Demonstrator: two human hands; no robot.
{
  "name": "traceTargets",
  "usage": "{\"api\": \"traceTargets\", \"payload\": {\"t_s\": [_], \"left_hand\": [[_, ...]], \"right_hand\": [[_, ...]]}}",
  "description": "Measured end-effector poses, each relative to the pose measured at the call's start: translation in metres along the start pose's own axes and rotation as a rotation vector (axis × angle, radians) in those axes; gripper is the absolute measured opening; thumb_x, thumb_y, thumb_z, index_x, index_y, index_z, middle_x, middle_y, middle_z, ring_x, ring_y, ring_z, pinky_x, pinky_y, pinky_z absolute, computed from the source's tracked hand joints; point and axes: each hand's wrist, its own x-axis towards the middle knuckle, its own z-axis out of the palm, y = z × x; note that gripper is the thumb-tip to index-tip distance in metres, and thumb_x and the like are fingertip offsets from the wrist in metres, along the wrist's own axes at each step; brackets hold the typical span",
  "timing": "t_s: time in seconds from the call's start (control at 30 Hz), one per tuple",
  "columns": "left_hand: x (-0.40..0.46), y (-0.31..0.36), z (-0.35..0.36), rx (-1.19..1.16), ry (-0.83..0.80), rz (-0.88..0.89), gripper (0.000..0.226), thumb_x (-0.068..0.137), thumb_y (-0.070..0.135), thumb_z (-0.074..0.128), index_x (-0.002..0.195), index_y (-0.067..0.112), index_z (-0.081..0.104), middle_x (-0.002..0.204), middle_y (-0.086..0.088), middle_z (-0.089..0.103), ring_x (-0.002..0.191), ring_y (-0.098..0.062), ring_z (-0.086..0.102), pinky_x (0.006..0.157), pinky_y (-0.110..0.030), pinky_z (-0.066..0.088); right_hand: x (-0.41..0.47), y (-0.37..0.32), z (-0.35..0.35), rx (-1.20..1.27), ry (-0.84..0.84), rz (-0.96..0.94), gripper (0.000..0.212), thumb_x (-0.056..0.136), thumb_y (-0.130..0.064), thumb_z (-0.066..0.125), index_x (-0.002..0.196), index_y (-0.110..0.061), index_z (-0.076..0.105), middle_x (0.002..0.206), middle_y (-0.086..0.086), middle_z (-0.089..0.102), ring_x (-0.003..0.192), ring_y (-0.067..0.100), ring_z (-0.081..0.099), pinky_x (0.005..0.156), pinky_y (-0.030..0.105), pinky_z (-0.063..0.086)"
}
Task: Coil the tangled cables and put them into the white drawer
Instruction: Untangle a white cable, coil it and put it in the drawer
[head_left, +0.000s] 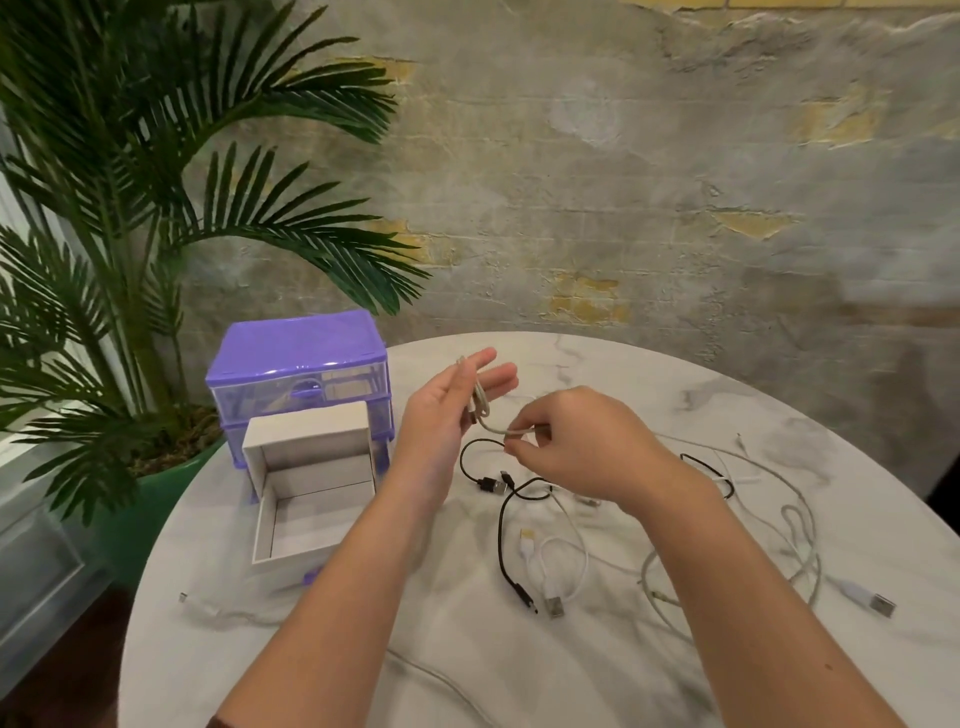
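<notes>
Holding both hands raised over the marble table (779, 415), right of the white drawer (311, 499). Left hand (447, 410) keeping fingers nearly straight, loops of a pale cable (480, 402) wound round them. Right hand (571, 441) pinching that cable's free end beside the coil. Drawer standing pulled out of the purple organizer (296, 364). Black cable (501, 525) and white cables (561, 571) lying tangled right of the drawer
</notes>
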Motion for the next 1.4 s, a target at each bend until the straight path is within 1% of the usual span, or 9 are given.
{"api": "traceTargets", "payload": {"t_s": [0.13,0.33,0.5,0.67,0.8,0.93,1.1,1.27,1.4], "left_hand": [[0.000,-0.003,-0.001,0.237,-0.005,0.007,0.032,0.105,0.033,0.032,0.114,0.022,0.061,0.098,0.001,0.075,0.095,-0.010,0.070,0.092,-0.029,0.045],[-0.003,-0.006,0.002,0.457,-0.047,0.016,0.031,0.103,0.033,0.037,0.111,0.023,0.065,0.084,0.015,0.074,0.085,0.004,0.066,0.080,-0.021,0.042],[-0.006,-0.007,0.005,0.351,-0.185,-0.041,0.032,0.104,0.021,0.036,0.096,0.009,0.065,0.076,-0.009,0.070,0.064,-0.012,0.067,0.066,-0.011,0.043],[-0.007,-0.004,0.001,0.312,-0.320,-0.088,0.037,0.104,0.022,0.035,0.095,0.005,0.066,0.056,-0.002,0.055,0.063,-0.023,0.054,0.069,-0.018,0.046],[-0.007,0.002,0.001,0.111,-0.352,-0.146,0.037,0.101,0.027,0.038,0.078,0.005,0.058,0.052,0.001,0.036,0.048,-0.017,0.040,0.080,-0.027,0.053],[-0.009,0.008,0.006,-0.103,-0.303,-0.264,0.041,0.100,0.033,0.042,0.064,0.015,0.041,0.053,0.001,0.020,0.042,-0.013,0.025,0.093,-0.035,0.052],[-0.005,0.012,0.000,-0.474,-0.189,-0.272,0.039,0.101,0.027,0.042,0.063,0.018,0.035,0.051,0.004,0.021,0.040,-0.010,0.021,0.091,-0.036,0.052],[0.000,0.016,-0.008,-0.766,-0.122,-0.226,0.038,0.101,0.025,0.041,0.063,0.019,0.035,0.051,0.005,0.026,0.039,-0.008,0.024,0.089,-0.033,0.053],[0.003,0.015,-0.019,-0.970,-0.105,-0.189,0.037,0.102,0.024,0.039,0.066,0.018,0.037,0.052,0.006,0.030,0.040,-0.008,0.029,0.094,-0.031,0.051]], "right_hand": [[-0.003,0.002,-0.010,-0.010,0.027,0.025,0.018,0.085,-0.030,0.053,0.097,-0.034,0.066,0.069,-0.012,0.057,0.078,0.012,0.055,0.066,0.027,0.040],[-0.004,0.004,-0.020,0.048,0.143,0.012,0.007,0.087,-0.037,0.063,0.092,-0.034,0.066,0.075,-0.014,0.058,0.079,0.008,0.054,0.065,0.027,0.038],[-0.001,0.007,-0.018,0.071,0.242,-0.016,0.005,0.086,-0.036,0.066,0.091,-0.035,0.068,0.084,-0.015,0.060,0.090,0.006,0.056,0.075,0.028,0.044],[0.004,0.024,-0.015,0.129,0.352,-0.073,0.013,0.090,-0.031,0.067,0.098,-0.035,0.075,0.086,-0.017,0.057,0.093,0.009,0.054,0.080,0.030,0.042],[0.008,0.028,-0.010,0.124,0.446,-0.184,0.018,0.089,-0.024,0.068,0.103,-0.033,0.076,0.083,-0.010,0.059,0.085,0.019,0.054,0.079,0.041,0.045],[0.011,0.030,-0.006,0.189,0.441,-0.173,0.025,0.094,-0.021,0.062,0.115,-0.030,0.072,0.084,-0.008,0.056,0.088,0.020,0.053,0.080,0.037,0.044],[0.009,0.044,-0.010,0.145,0.374,-0.034,0.034,0.099,-0.015,0.051,0.130,-0.025,0.062,0.094,-0.006,0.059,0.101,0.019,0.053,0.083,0.031,0.040],[0.006,0.057,-0.009,-0.008,0.289,0.129,0.032,0.102,-0.024,0.044,0.131,-0.029,0.058,0.114,-0.004,0.064,0.111,0.021,0.055,0.095,0.040,0.041],[0.002,0.065,-0.009,-0.086,0.207,0.320,0.032,0.104,-0.035,0.038,0.127,-0.031,0.059,0.119,-0.001,0.064,0.113,0.025,0.057,0.086,0.038,0.045]]}}
